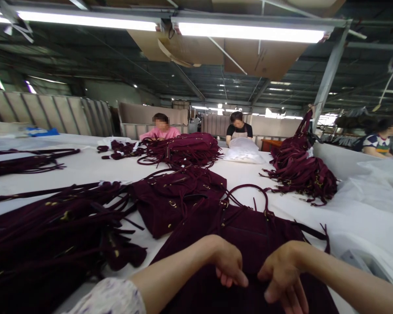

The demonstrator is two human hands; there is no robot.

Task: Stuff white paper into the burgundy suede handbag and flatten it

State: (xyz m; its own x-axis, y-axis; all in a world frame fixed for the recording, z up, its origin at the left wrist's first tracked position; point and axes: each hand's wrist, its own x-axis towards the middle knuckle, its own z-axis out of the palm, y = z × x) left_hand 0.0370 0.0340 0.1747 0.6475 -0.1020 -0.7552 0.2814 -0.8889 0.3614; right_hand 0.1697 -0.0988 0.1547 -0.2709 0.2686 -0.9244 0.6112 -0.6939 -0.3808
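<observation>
A dark burgundy handbag [245, 229] lies flat in front of me on the white table [281, 172], its looped handles pointing away. My left hand [229, 264] is over the bag's middle, fingers curled under and thumb towards the right; it appears to grip the bag's dark cloth. Close by on the right, my right hand [284, 274] touches the same bag with its fingers apart and pointing down. Dark folds hide the exact contact at the fingertips. Just beyond lies another burgundy handbag [180, 196], overlapped by the near one.
A heap of burgundy bags [62, 235] covers the left side. Farther back are a bag pile [193, 148] and a white plastic bundle [244, 150]. Burgundy straps [301, 170] with metal clasps hang at the right, near clear plastic sheeting [373, 205]. Several people work around the table.
</observation>
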